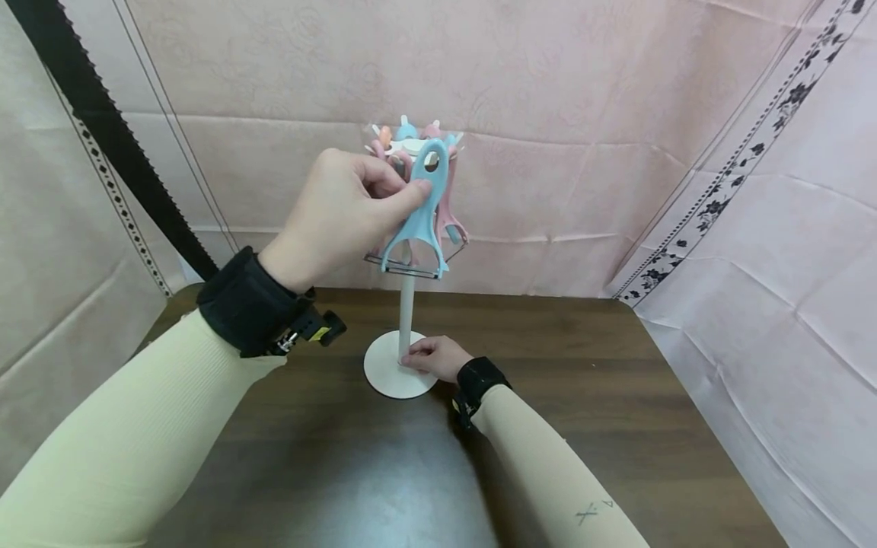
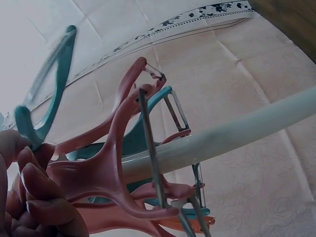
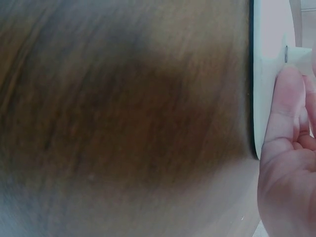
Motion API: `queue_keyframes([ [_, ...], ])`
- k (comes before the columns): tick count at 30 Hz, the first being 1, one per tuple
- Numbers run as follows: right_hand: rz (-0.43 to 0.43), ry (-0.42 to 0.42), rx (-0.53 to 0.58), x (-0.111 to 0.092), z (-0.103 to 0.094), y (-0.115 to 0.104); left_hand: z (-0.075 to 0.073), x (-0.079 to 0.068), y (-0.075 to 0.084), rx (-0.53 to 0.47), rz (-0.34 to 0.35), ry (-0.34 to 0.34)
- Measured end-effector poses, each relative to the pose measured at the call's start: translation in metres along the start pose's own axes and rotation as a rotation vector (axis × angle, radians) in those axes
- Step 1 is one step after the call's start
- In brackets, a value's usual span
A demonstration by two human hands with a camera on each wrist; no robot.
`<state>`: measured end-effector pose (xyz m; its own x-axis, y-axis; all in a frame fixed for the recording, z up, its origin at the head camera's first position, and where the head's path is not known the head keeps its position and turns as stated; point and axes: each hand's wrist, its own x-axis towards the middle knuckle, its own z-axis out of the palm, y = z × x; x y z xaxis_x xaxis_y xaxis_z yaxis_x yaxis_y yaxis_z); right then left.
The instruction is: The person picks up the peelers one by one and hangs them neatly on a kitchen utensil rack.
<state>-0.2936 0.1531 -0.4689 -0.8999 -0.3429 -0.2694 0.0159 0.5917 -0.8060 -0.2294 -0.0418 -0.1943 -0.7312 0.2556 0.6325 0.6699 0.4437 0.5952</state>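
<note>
My left hand (image 1: 346, 202) pinches a light blue Y-shaped peeler (image 1: 418, 227) by its handle, thumb in front. The peeler's blade points down, in front of the top of a white stand. Pink peelers (image 2: 94, 168) and other blue ones hang round the stand's pole (image 2: 247, 128); in the left wrist view the held peeler (image 2: 62, 81) is apart from them. My right hand (image 1: 438, 358) holds the foot of the pole just above the round white base (image 1: 384, 369). In the right wrist view, its thumb (image 3: 289, 96) lies against the pole's foot.
The stand is on a dark brown wooden table (image 1: 308, 464). Pale patterned cloth (image 1: 548, 91) hangs behind it, with a floral border (image 1: 712, 205) at the right. A black toothed strip (image 1: 116, 137) slants across the left side. Small coloured handle tips (image 1: 406, 128) top the stand.
</note>
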Motion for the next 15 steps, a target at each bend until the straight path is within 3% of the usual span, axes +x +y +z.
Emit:
queue_keyframes([
  [15,-0.002,-0.007,0.001,-0.001,0.001,0.006,0.000,-0.011,-0.012,0.050,-0.054,-0.075],
])
